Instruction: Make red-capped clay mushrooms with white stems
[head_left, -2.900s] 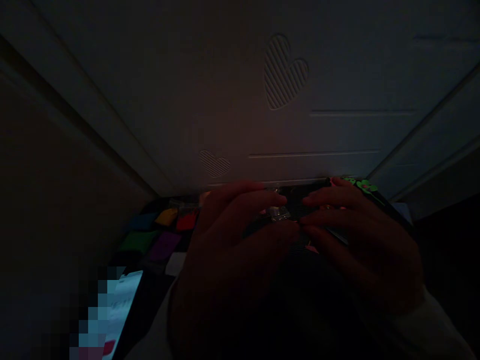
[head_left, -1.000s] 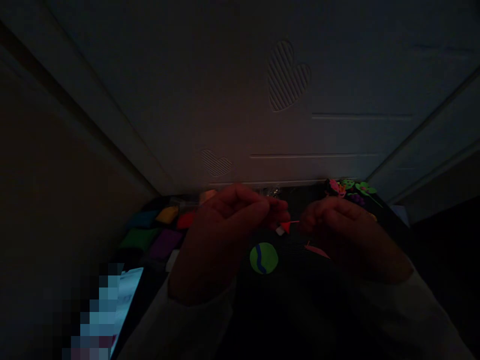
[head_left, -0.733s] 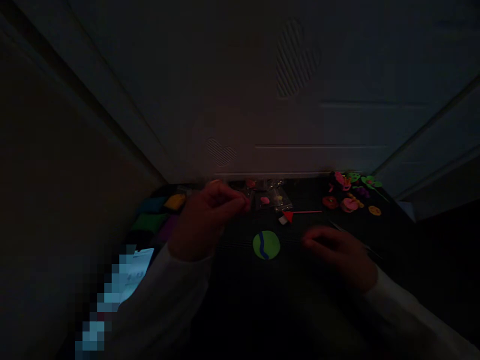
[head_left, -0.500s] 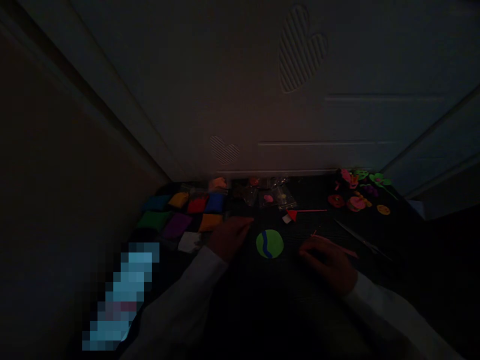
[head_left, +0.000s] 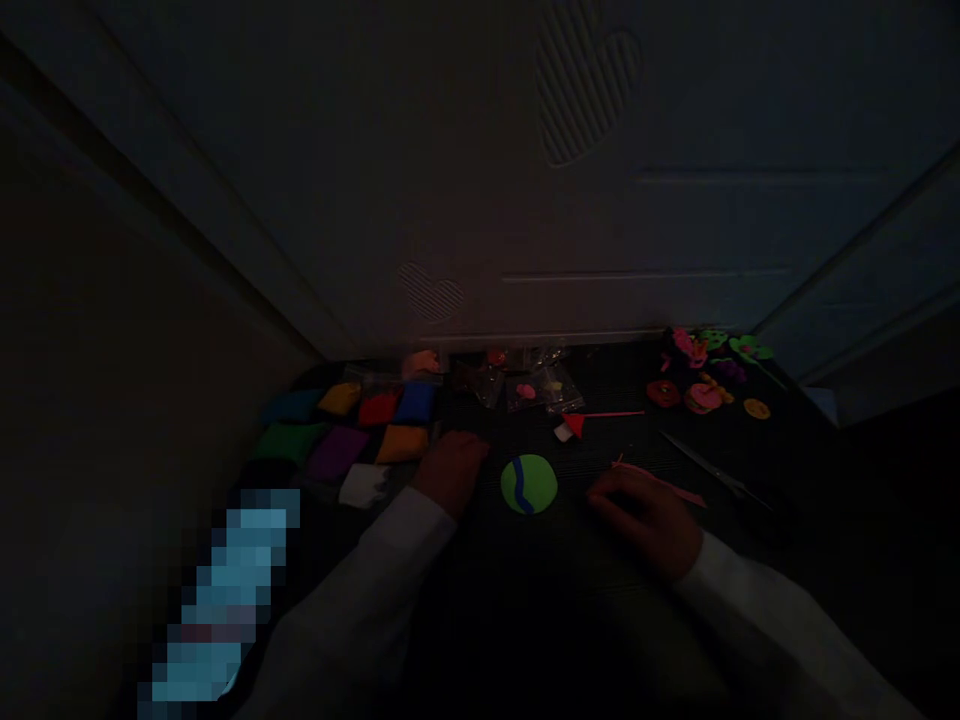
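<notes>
Between my hands a flat green disc point(head_left: 544, 484) with a wavy blue stripe point(head_left: 519, 487) lies on the dark table. My left hand point(head_left: 452, 472) rests left of the disc, fingers bent together and tips turned down; the dimness hides anything in them. To the disc's right, my right hand point(head_left: 646, 515) is closed, thumb and fingers drawn together; I cannot make out what they hold, if anything. Just behind its knuckles lies a thin pink strip point(head_left: 675, 488). A small red and white mushroom-like piece point(head_left: 574, 426) sits beyond the disc, touching a thin pink stick point(head_left: 615, 414).
Several coloured packets, among them a purple one point(head_left: 337, 453) and a white one point(head_left: 363, 486), lie at left. Scissors point(head_left: 712, 470) rest at right. Colourful shaped pieces point(head_left: 703, 397) stand at the back right. A lit, blurred screen point(head_left: 225, 590) is at lower left. Behind rises a pale panel point(head_left: 480, 200).
The view has shifted slightly, moving everything a little left. My left hand's fingers, stretched toward the right before, are now curled downward. My right hand keeps nearly the same pose.
</notes>
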